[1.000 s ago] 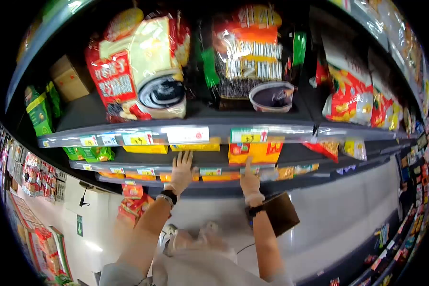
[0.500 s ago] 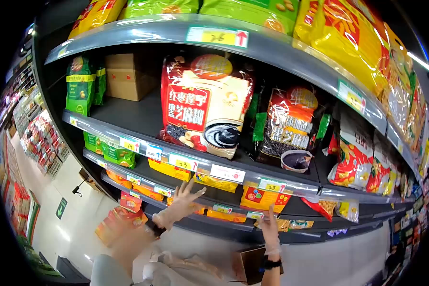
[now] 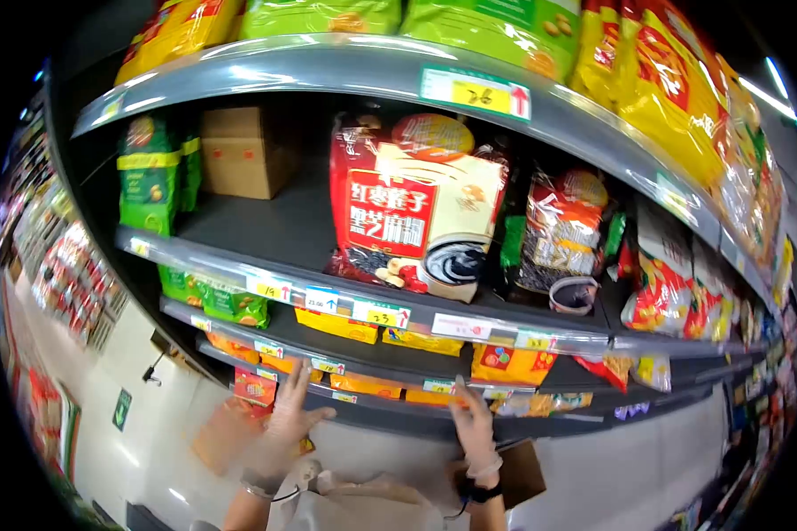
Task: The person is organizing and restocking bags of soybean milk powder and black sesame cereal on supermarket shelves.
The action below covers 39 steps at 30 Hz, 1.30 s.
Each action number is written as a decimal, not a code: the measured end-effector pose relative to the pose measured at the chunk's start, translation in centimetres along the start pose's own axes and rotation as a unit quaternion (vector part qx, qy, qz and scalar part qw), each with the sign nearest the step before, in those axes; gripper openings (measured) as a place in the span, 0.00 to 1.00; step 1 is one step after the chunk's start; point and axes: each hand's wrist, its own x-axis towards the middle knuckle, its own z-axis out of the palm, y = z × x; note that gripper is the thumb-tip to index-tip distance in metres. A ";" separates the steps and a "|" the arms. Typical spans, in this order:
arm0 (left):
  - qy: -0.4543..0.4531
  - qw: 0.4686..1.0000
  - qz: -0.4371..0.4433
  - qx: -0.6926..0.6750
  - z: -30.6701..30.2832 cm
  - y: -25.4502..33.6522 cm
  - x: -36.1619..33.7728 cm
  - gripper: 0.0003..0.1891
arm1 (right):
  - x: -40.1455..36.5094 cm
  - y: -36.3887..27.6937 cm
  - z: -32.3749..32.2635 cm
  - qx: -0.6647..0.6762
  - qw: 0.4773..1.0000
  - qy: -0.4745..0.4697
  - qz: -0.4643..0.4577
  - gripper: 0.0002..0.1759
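My left hand (image 3: 283, 423), in a thin clear glove, is raised in front of the lower shelves with fingers spread and nothing in it. To its left are orange and red packages (image 3: 253, 389), partly blurred. My right hand (image 3: 475, 435), also gloved and with a black wristband, is held up below the orange bags (image 3: 510, 365) with its fingers extended. It holds nothing. Above both hands, a large red and cream bag of black sesame paste powder (image 3: 421, 212) stands on the middle shelf, with a darker bag (image 3: 562, 239) to its right.
Green bags (image 3: 148, 181) and a cardboard box (image 3: 237, 152) stand at the middle shelf's left. Yellow bags (image 3: 669, 88) fill the top shelf's right. The shelf edge (image 3: 540, 326) carries price tags. An open carton (image 3: 524, 473) sits on the floor behind my right wrist.
My left hand has dropped down and left, away from the shelf edge. My right hand has shifted slightly left. The view has swung, so the shelf goods appear farther right.
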 end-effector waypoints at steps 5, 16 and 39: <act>0.040 0.997 0.066 0.002 -6.2 2.8 5.2 0.42 | 5.5 -6.9 -6.0 -0.080 0.984 0.148 -0.056 0.15; -0.032 0.974 0.223 -0.011 -2.0 13.2 13.8 0.22 | 9.5 -6.8 -19.6 -0.036 0.956 0.276 -0.095 0.15; -0.026 0.991 -0.036 -0.127 16.2 25.7 26.3 0.65 | 20.1 2.9 -25.0 0.126 0.986 -0.065 0.092 0.51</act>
